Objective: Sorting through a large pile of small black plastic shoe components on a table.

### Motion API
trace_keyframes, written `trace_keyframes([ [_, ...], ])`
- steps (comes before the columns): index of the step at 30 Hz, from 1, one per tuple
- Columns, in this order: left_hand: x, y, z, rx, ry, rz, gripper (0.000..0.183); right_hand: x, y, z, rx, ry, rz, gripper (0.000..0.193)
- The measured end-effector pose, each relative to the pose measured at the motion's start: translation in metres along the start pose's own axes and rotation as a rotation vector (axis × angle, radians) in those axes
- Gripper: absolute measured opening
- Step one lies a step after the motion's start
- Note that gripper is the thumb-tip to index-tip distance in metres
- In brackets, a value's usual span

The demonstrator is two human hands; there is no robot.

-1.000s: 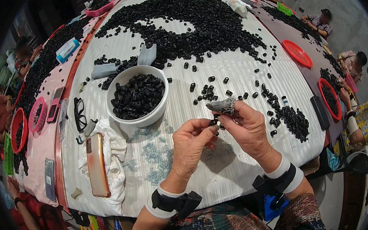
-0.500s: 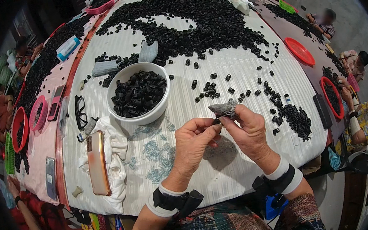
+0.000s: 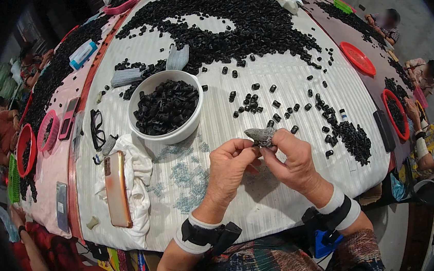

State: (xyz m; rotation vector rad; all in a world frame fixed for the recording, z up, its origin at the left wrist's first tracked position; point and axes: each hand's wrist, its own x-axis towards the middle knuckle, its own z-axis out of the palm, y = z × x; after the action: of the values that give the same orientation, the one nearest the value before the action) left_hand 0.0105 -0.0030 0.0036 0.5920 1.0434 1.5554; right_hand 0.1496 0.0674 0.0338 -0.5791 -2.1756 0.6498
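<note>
My left hand (image 3: 230, 170) and my right hand (image 3: 298, 162) meet over the near middle of the table. With thumb and fingers pinched together, both close round a small black part (image 3: 255, 144), mostly hidden by the fingertips. A grey knitted finger cover (image 3: 259, 134) with a dark tip points left from my right hand, seemingly on its index finger. Left of it stands a white bowl (image 3: 167, 136) heaped with short black hollow parts (image 3: 167, 108). More loose black parts (image 3: 249, 103) lie beyond my hands. To the right is a small dense pile (image 3: 354, 141).
A large black heap (image 3: 238, 25) covers the far table. At left lie glasses (image 3: 96, 129), a gold-edged phone (image 3: 117, 188) on white cloth (image 3: 138, 178), and grey knitted pieces (image 3: 126, 77). Bluish clear bits (image 3: 187, 177) lie below the bowl. Several people sit along both side tables with red baskets (image 3: 397, 114).
The whole view has shifted slightly down and right. My fingers have moved a little on the small black part, and the grey cover is tilted differently.
</note>
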Motion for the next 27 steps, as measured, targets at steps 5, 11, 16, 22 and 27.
trace_keyframes([
  [5, 0.000, 0.003, -0.001, -0.025, 0.017, -0.011, 0.014, 0.007, -0.007, -0.004, -0.033, -0.040, -0.063, 0.029],
  [11, 0.001, 0.002, -0.001, -0.063, 0.014, -0.008, 0.011, 0.001, -0.002, 0.003, -0.153, -0.107, -0.126, 0.041],
  [16, 0.001, 0.001, -0.003, -0.085, -0.011, -0.026, 0.010, 0.001, -0.003, 0.009, -0.250, -0.042, -0.154, 0.042],
  [22, 0.000, 0.001, -0.001, -0.023, -0.012, -0.054, 0.010, 0.001, -0.002, 0.004, -0.309, -0.064, -0.190, 0.039],
  [27, 0.000, 0.001, -0.001, 0.014, -0.027, -0.081, 0.012, 0.004, -0.001, -0.002, -0.351, -0.075, -0.211, 0.035],
])
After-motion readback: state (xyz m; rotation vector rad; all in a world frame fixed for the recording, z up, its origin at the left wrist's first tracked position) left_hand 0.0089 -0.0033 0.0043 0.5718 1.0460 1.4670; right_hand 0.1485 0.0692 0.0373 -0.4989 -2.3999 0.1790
